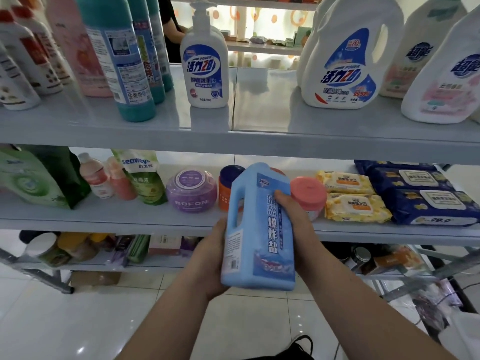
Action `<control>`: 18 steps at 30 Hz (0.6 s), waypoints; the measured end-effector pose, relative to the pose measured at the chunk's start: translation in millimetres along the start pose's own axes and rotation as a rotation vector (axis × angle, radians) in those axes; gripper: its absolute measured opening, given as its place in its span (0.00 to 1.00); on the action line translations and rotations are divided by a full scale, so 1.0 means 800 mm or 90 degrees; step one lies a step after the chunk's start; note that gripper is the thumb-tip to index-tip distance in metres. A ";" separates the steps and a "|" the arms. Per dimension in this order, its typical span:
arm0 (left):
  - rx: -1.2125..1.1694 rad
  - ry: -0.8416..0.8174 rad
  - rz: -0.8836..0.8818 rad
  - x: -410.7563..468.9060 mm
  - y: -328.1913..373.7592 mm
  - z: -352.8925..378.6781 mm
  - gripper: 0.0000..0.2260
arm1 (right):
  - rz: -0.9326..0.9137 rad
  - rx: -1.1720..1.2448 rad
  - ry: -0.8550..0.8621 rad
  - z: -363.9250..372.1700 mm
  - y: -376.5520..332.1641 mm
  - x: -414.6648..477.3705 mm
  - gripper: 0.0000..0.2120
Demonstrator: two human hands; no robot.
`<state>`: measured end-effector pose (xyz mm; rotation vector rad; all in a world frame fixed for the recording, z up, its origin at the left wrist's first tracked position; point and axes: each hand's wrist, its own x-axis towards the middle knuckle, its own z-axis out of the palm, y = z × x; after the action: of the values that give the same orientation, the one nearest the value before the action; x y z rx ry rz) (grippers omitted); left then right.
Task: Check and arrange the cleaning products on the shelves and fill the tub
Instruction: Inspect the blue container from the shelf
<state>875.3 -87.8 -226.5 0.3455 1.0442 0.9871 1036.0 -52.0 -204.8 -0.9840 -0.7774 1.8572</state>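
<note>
A light blue jug [255, 229] with a handle and Chinese label is held in both hands in front of the middle shelf [117, 216]. My left hand [211, 258] grips its left side and bottom. My right hand [296, 224] wraps its right side, thumb on the label. Behind the jug on the middle shelf stand an orange jar with a blue lid [226, 185] and a pink-lidded tub [309, 193], both partly hidden. No tub for filling is in view.
The upper shelf [259, 115] carries teal bottles [122, 55], a white pump bottle [204, 66] and white detergent jugs [345, 66]. On the middle shelf are green pouches [140, 175], a purple round jar [191, 190], yellow wipes [353, 198] and blue wipe packs [426, 198]. White tiled floor below.
</note>
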 end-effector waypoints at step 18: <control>0.215 -0.091 0.380 -0.016 -0.007 -0.034 0.37 | -0.269 -0.325 -0.144 0.006 -0.011 0.004 0.42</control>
<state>853.2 -106.2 -236.4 1.0345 0.9941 1.2885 1034.3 -46.0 -196.4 -0.8304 -1.5222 1.4381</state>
